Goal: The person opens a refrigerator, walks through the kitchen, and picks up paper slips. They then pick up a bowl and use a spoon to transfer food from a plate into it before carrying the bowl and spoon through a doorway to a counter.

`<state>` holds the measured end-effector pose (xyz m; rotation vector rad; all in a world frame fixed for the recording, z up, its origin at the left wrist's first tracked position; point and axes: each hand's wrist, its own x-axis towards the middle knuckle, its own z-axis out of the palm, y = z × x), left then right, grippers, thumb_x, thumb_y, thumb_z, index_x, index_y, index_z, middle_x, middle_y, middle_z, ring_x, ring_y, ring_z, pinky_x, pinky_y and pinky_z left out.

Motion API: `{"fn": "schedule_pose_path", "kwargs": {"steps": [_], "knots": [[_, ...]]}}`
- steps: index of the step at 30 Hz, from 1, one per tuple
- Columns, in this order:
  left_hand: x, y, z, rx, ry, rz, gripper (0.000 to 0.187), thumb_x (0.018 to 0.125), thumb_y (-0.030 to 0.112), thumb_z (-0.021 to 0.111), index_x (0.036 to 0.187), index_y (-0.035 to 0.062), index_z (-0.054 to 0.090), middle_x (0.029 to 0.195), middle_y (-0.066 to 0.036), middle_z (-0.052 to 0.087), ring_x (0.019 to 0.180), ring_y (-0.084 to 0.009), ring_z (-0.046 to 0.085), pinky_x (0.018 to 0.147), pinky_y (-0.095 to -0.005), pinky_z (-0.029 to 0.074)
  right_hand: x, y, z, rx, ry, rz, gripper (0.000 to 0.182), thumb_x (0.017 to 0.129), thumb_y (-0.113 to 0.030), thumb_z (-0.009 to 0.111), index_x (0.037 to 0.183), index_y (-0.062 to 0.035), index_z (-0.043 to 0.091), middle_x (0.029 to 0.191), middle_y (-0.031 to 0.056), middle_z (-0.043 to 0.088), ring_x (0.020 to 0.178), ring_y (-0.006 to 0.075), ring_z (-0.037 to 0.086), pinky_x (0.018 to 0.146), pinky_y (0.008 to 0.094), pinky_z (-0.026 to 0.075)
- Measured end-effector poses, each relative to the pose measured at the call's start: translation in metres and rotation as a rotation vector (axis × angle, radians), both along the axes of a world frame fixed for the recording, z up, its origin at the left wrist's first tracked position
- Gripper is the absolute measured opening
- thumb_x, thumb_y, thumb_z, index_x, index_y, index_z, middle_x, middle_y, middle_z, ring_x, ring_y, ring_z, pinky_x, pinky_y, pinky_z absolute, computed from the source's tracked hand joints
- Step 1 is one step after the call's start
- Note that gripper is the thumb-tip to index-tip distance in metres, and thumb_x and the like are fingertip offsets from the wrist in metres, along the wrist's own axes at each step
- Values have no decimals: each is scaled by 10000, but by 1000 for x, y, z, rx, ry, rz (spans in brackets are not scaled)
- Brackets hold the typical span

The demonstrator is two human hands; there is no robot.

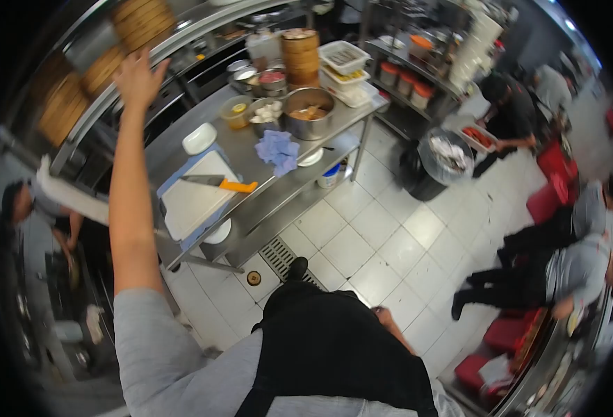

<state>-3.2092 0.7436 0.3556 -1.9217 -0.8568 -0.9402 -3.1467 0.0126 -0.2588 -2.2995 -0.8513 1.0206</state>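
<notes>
My left hand (140, 80) is raised at the upper left, fingers spread, just below a bamboo steamer (144, 24) on the high shelf; whether the fingertips touch it is unclear. More steamers (63, 110) stand along that shelf. My right hand (384, 318) hangs low beside my black apron (341, 354), mostly hidden, and what it holds, if anything, does not show. On the steel table, a knife with an orange handle (238, 186) lies across a white cutting board (199, 198). A crumpled blue cloth (277, 151) sits at the table's edge.
The steel table (174, 149) also bears a large pot (308, 115), bowls and a tall steamer stack (299, 59). A person (508, 104) bends near a lined bin (449, 156). Other people stand at right and left. A drain grate (282, 258) lies in the tiled floor.
</notes>
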Motion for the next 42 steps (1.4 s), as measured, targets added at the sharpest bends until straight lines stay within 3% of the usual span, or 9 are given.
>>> {"fn": "schedule_pose_path", "kwargs": {"steps": [2,10,15,17,21,25,29,32,42], "knots": [[-2,0,2,-58,-7,-18,551,834,531,539,1246,167,522,1160,-102,550,1097,-267,492,876,-476,349,-9,2,17,-103,178,-186,265,841,-155,559,1043,13,594,896,153,661,724,251,654,580,346,544],[-6,5,-1,-51,-26,-100,520,811,433,605,1263,191,516,1195,-67,543,1097,-268,493,896,-445,329,-2,-1,38,-173,238,-242,268,852,-162,548,1048,17,588,884,153,660,713,250,655,566,342,541],[-3,0,-2,-5,-68,-79,464,829,378,593,1234,160,529,1131,-80,561,1063,-271,511,880,-453,359,13,35,79,-140,409,-431,271,859,-167,542,1052,19,584,877,153,660,705,249,655,557,339,539],[0,-4,-6,13,-100,-83,401,859,356,561,1190,130,557,1107,-82,574,1025,-268,535,856,-446,382,26,33,38,20,516,-467,273,866,-165,550,1061,25,576,862,147,657,673,227,649,538,328,532],[5,-1,-7,102,-176,-102,346,887,404,538,1129,164,601,1045,-31,599,1001,-227,545,866,-414,383,38,63,19,132,704,-603,273,882,-103,538,1112,43,526,912,146,641,681,228,644,533,332,537],[4,-2,-7,169,-187,-165,313,887,369,555,1126,172,602,1025,-10,596,955,-214,552,875,-384,385,19,89,64,7,465,-522,344,835,-231,603,1050,37,605,915,172,669,777,231,665,629,347,544],[3,1,-7,133,-195,-229,304,889,349,561,1131,169,601,1038,-5,597,971,-208,551,884,-373,382,-1,82,52,-131,209,-341,340,805,-280,614,1004,-8,659,943,158,682,795,231,673,722,348,536],[3,0,-7,117,-204,-228,300,891,344,559,1121,160,612,1068,2,598,987,-199,553,884,-362,381,-12,67,35,-240,153,-306,447,746,-445,602,971,-73,703,989,182,666,936,325,634,834,390,496],[4,1,-8,108,-195,-201,313,901,363,539,1132,166,613,1072,15,595,977,-197,555,850,-355,394,-22,73,53,-269,189,-428,408,755,-369,620,989,-41,688,963,189,671,905,314,645,808,368,506]]}}
